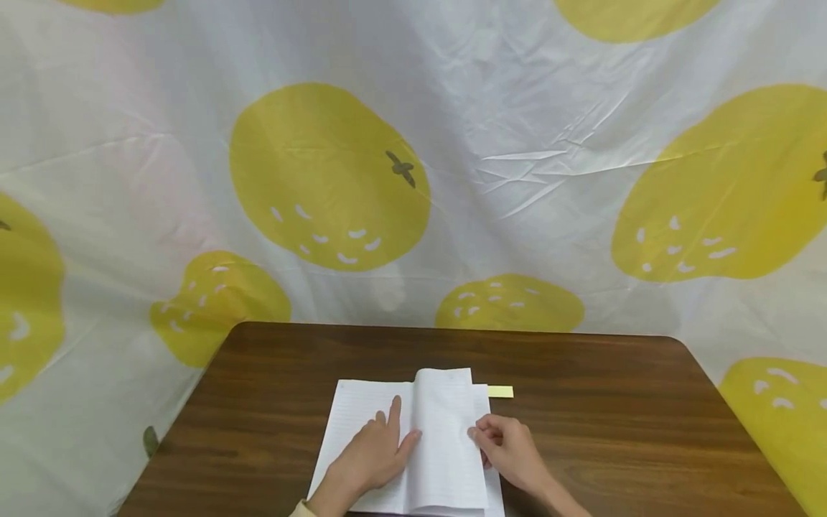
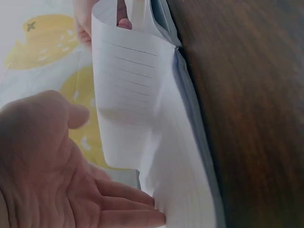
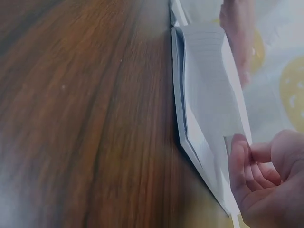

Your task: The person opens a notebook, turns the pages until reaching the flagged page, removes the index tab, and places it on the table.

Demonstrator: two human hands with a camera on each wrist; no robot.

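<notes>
White ruled-paper notebook (image 1: 362,406) lying open on the dark-brown wood-grain desk (image 1: 620,409). The left hand (image 1: 377,451), fingers extended, rests on the left page; the right hand (image 1: 512,446) pinches the outer edge of a raised, curved leaf (image 1: 446,431).

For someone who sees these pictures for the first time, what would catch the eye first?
Most likely the big yellow fruits printed on the white cloth behind the dark wooden table. Next, low in the head view, the open lined notebook: the right hand pinches a curled page by its edge, the left hand touches the left page.
</notes>
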